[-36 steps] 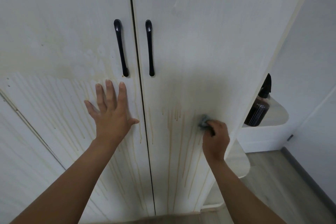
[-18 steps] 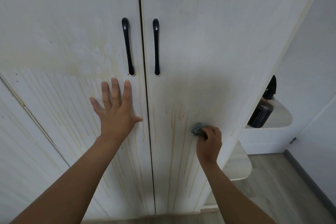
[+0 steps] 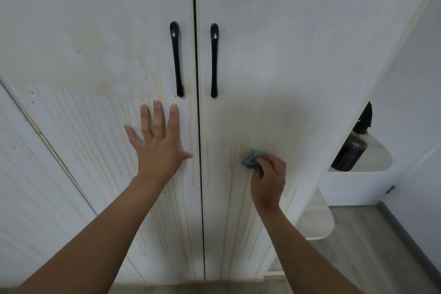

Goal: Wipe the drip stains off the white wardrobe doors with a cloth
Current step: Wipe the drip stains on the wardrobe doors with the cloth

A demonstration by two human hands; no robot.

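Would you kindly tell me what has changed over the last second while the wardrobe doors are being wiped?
The right hand, gripping the cloth, slid it leftward across the right door towards the gap between the doors, reaching the tops of the drip streaks. Nothing was taken hold of or let go. The left hand stayed flat on the left door, and the spray bottle did not move.

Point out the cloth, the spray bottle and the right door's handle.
cloth [image 3: 249, 158]: head view, its bunched grey fabric.
spray bottle [image 3: 347, 155]: head view, its dark body.
right door's handle [image 3: 214, 59]: head view, middle of the bar.
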